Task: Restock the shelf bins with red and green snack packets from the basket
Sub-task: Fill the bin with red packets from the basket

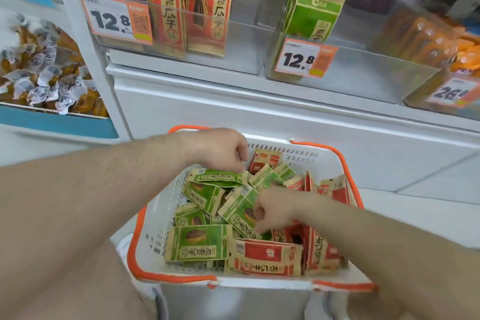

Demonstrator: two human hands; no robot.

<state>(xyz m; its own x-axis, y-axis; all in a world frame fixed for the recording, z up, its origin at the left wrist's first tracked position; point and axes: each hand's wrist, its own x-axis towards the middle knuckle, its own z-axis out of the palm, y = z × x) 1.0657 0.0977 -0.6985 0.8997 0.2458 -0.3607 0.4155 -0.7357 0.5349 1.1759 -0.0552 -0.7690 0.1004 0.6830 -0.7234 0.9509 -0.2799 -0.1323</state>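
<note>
Both my hands down in white basket [155,218] with orange rim, below shelf. Left hand [220,149] curled, fingertips pinching top edge of green packet [217,176] at basket's far side. Right hand [272,209] closed on another green packet [240,212] mid-basket. Red packets [265,258] mixed among green. Above: red bin [161,31] well stocked, green bin [363,78] nearly bare.

Packets [198,246] in basket [153,215] – shelf bins [241,34] above & behind it.
</note>
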